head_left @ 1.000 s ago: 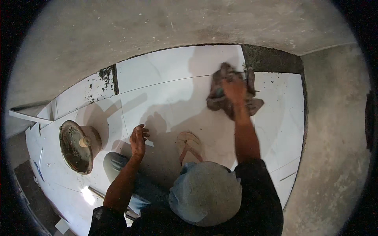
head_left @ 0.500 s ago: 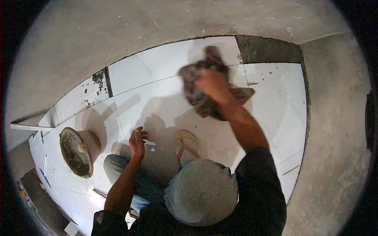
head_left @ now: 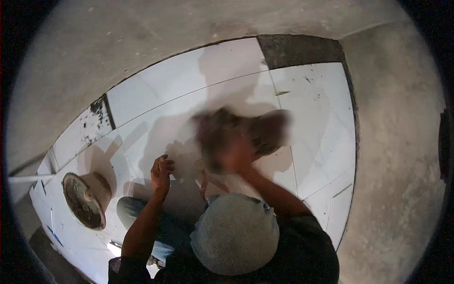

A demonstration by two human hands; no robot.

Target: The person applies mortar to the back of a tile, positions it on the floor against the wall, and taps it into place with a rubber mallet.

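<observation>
A crumpled brown cloth [head_left: 269,128] lies smeared by motion over the white floor tiles [head_left: 321,123], with my right hand [head_left: 231,151] gripping it near the middle. My left hand [head_left: 162,173] hovers to the left of it, fingers loosely curved and apart, holding nothing. The straps of a flip-flop [head_left: 215,182] show between my hands, partly hidden by the cloth.
A bucket [head_left: 101,187] of grey slurry stands at left. Beyond it a long white strip [head_left: 28,177] meets the wall. Concrete walls [head_left: 392,142] bound the tiles above and on the right. A dark untiled patch [head_left: 302,52] lies at upper right, and dark crumbs [head_left: 94,123] at upper left.
My right hand has swept the cloth from the upper right of the tiles down and leftward, toward me. My left hand stays about where it was. The view has shifted slightly.
</observation>
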